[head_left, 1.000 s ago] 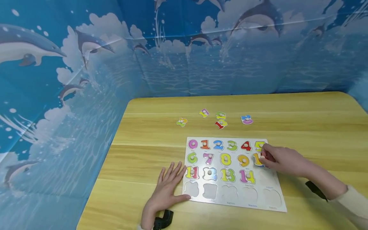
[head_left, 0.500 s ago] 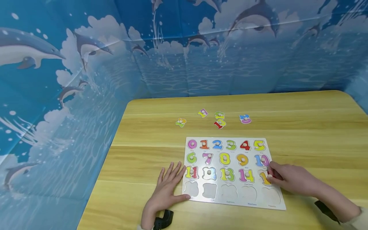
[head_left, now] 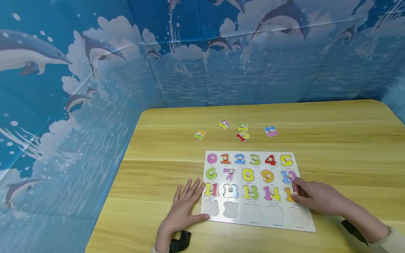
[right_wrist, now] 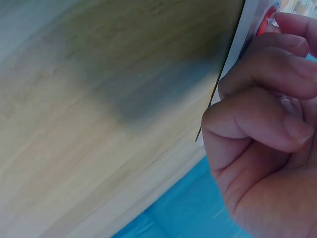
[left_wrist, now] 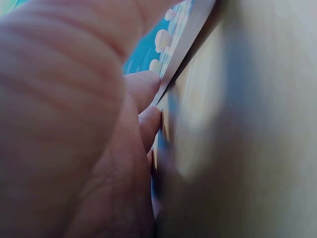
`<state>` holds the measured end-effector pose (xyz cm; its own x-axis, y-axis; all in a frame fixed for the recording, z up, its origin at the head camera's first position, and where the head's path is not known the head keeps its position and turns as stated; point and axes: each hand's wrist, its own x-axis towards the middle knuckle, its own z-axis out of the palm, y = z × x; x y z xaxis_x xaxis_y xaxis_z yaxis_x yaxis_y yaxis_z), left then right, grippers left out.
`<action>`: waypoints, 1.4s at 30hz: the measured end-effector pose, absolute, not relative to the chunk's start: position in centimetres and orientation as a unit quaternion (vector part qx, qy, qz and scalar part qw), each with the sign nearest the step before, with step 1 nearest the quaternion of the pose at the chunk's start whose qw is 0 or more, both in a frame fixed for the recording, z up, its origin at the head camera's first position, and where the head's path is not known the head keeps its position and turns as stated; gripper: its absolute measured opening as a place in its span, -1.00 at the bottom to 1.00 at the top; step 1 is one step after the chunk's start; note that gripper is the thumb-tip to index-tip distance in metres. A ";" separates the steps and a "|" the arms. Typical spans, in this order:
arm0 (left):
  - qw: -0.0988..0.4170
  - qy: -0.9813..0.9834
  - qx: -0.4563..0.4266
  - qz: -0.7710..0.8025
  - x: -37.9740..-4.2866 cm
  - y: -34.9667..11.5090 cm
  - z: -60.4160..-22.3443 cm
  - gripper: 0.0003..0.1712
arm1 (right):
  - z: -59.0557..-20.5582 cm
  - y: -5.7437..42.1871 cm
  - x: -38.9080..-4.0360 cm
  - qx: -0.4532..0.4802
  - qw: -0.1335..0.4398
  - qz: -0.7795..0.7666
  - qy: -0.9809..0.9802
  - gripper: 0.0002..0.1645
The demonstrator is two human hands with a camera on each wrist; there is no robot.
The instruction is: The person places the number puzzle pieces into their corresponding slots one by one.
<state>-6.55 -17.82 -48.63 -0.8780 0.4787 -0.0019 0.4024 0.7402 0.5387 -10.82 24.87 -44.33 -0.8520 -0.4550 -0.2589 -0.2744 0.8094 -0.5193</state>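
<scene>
A white number puzzle board (head_left: 265, 218) lies on the table, its upper rows filled with knobbed number pieces. My right hand (head_left: 319, 196) pinches the knob of a number piece (head_left: 288, 194) with an orange 1, at the place right of the 14 piece (head_left: 272, 193). Fingers hide the rest of that piece; some red (right_wrist: 266, 22) shows in the right wrist view. Whether it sits flat in its recess I cannot tell. My left hand (head_left: 183, 209) rests with fingers spread on the table, thumb and fingertips touching the board's left edge.
Beyond the board lie several loose pieces: a green-and-orange one (head_left: 199, 134), a 17 (head_left: 224, 124), a green-and-yellow one (head_left: 242, 127) touching a red-and-yellow one (head_left: 243, 136), and a 20 (head_left: 270, 131). The board's bottom row has bare recesses (head_left: 252, 212). A dolphin-print curtain (head_left: 202, 77) stands behind the table.
My right hand has carried the number piece from over the 10 down to the place beside the 14, then shifted slightly left. My left hand stays put.
</scene>
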 end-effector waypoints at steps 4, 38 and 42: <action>0.071 0.930 0.235 0.275 -6.6 -17.8 -48.5 0.07 | -44.4 25.0 -10.9 -0.195 0.191 -0.243 0.931 -0.70; 0.077 0.931 0.230 0.273 -6.5 -17.7 -48.5 0.07 | -44.0 24.9 -10.5 -0.183 0.175 -0.214 0.943 -0.70; 0.079 0.931 0.230 0.272 -6.4 -17.8 -48.5 0.07 | -44.0 24.8 -10.5 -0.181 0.182 -0.214 0.943 -0.69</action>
<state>-6.44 -17.76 -48.47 -0.8819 0.4710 -0.0222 0.3847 0.7459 0.5437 -10.46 24.85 -44.04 -0.8682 -0.4194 -0.2653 -0.2640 0.8429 -0.4688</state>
